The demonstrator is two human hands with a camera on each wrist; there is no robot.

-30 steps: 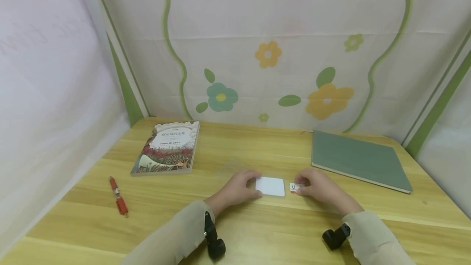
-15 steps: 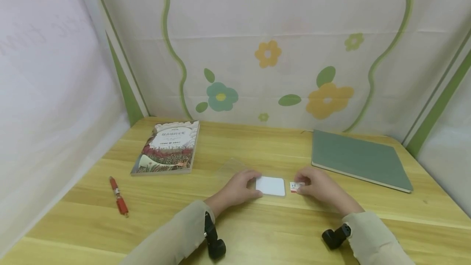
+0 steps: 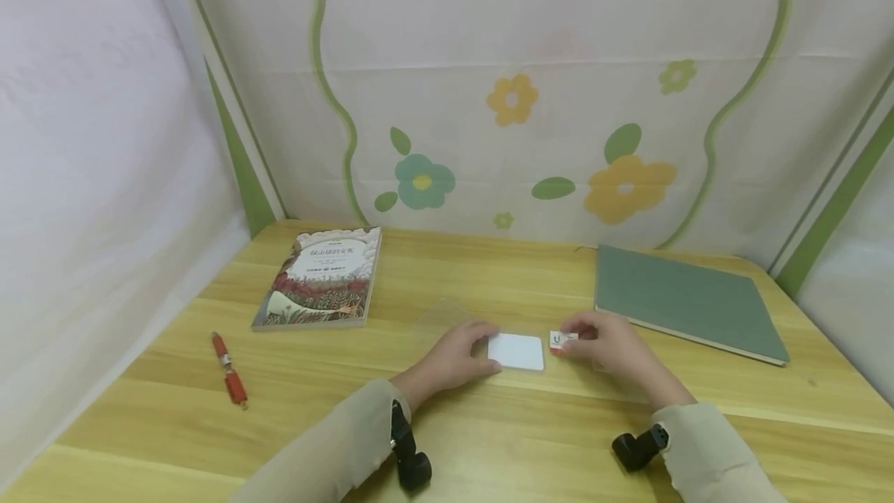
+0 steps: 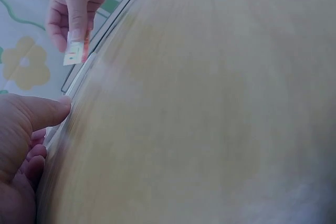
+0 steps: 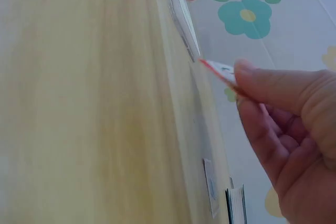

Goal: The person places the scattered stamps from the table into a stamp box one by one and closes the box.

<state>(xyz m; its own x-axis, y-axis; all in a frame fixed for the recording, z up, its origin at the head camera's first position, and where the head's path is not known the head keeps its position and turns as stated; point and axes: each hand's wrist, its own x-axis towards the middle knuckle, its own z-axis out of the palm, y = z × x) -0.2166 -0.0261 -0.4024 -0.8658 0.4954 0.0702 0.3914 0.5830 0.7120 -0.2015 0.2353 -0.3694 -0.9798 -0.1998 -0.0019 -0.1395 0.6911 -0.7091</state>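
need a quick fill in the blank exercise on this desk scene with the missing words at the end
1. The small card is pinched by the person's ____ hand.
2. The top of the rectangular block at the left hand is coloured ____.
3. The pen is mostly ____.
4. In the head view, the illustrated book lies to the ____ of the green book.

Missing words: right; white; red; left

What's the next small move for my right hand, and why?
Probably ease the small card left, over the white slab. Your right hand pinches the card clear of the table, close to the slab's uncovered right end, while your left hand grips the opposite end, which should keep the slab from sliding.
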